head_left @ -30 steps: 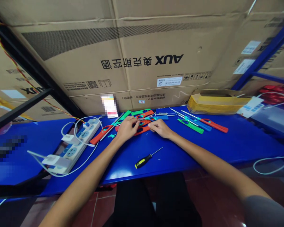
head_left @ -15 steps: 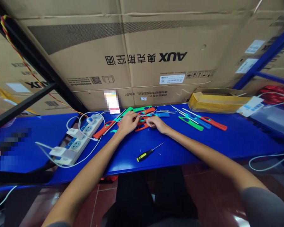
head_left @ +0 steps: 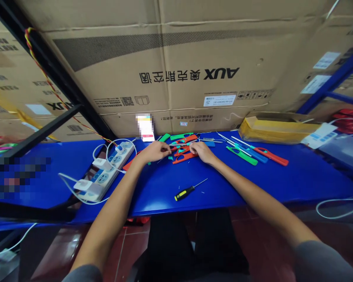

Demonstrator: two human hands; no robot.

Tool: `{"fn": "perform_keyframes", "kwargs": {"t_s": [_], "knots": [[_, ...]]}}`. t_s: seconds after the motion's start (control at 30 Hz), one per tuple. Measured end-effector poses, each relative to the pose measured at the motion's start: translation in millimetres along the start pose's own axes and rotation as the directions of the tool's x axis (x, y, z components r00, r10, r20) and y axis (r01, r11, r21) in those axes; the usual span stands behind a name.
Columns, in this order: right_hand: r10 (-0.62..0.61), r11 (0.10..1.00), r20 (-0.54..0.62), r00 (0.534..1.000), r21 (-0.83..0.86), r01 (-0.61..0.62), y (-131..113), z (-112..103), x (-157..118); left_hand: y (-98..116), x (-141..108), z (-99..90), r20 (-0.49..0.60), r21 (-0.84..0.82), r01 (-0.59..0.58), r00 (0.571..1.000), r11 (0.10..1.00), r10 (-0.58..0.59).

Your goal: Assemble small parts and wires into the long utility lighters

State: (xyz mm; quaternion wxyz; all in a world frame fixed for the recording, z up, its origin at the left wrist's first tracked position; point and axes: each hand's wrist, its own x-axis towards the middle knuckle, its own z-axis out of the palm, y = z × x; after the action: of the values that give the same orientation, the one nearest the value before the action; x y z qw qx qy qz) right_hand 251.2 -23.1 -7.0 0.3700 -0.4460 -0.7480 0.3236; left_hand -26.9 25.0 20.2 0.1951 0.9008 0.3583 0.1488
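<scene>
My left hand (head_left: pixel 154 152) and my right hand (head_left: pixel 202 152) rest on the blue workbench (head_left: pixel 194 197), fingertips curled towards a cluster of plastic lighter parts. A red lighter casing (head_left: pixel 184 157) lies between them, closest to my right hand. Thin metal rods and small green pieces lie among the parts. My fingers hide whatever they may be pinching. Beyond my left forearm, a red stick lighter (head_left: pixel 128 164) is mostly covered. A yellow-handled screwdriver (head_left: pixel 184 193) lies nearer me, touching neither hand.
To the right lie a green lighter (head_left: pixel 241 155), a blue lighter (head_left: pixel 250 153) and a red lighter (head_left: pixel 272 156). A white power strip (head_left: pixel 113 168) with plugged-in white cables is at left. Large AUX cardboard boxes (head_left: pixel 194 74) stand behind the bench, with a yellow-lined carton (head_left: pixel 278 131) at its back.
The view has swung slightly, shifting everything right. My hands sit further apart, and my left forearm now covers most of the red stick lighter.
</scene>
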Motion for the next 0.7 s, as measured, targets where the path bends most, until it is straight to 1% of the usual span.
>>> {"fn": "perform_keyframes", "kwargs": {"t_s": [0.03, 0.1, 0.17, 0.23, 0.33, 0.4, 0.5, 0.6, 0.7], "knots": [[-0.001, 1.0, 0.006, 1.0, -0.03, 0.002, 1.3, -0.5, -0.9, 1.3, -1.1, -1.7, 0.085, -0.046, -0.007, 0.996, 0.999, 0.011], [0.011, 0.996, 0.024, 1.0, -0.086, -0.009, 1.9, -0.4, -2.1, 4.6, -1.8, -3.3, 0.136, -0.042, -0.002, 0.991, 0.999, 0.007], [0.021, 0.991, 0.055, 0.998, -0.136, -0.014, 0.4, 1.3, -3.3, 7.5, -0.8, -3.0, 0.132, 0.009, 0.028, 0.991, 1.0, -0.029], [-0.004, 0.984, 0.101, 0.995, -0.178, 0.022, -2.1, 4.4, -5.1, 8.7, 0.6, -1.5, 0.132, 0.048, 0.049, 0.99, 0.998, -0.055], [-0.027, 0.965, 0.134, 0.991, -0.256, 0.061, -5.9, 8.6, -8.3, 7.0, 1.9, 1.1, 0.163, 0.053, 0.038, 0.986, 0.998, -0.046], [-0.019, 0.952, 0.125, 0.992, -0.299, 0.056, -8.4, 9.4, -9.6, 4.5, 2.4, 2.7, 0.181, 0.056, 0.022, 0.983, 0.998, -0.031], [-0.021, 0.95, 0.103, 0.994, -0.309, 0.052, -12.1, 7.2, -9.7, 1.2, 3.6, 5.3, 0.192, 0.076, 0.0, 0.981, 0.997, -0.014], [-0.014, 0.958, 0.079, 0.997, -0.285, 0.036, -13.9, 3.5, -9.2, -0.5, 5.0, 7.2, 0.185, 0.083, -0.006, 0.983, 0.997, -0.01], [-0.001, 0.958, 0.05, 0.999, -0.285, 0.015, -12.5, 2.1, -9.4, -0.8, 5.6, 6.4, 0.154, 0.088, 0.001, 0.988, 0.996, -0.014]]}}
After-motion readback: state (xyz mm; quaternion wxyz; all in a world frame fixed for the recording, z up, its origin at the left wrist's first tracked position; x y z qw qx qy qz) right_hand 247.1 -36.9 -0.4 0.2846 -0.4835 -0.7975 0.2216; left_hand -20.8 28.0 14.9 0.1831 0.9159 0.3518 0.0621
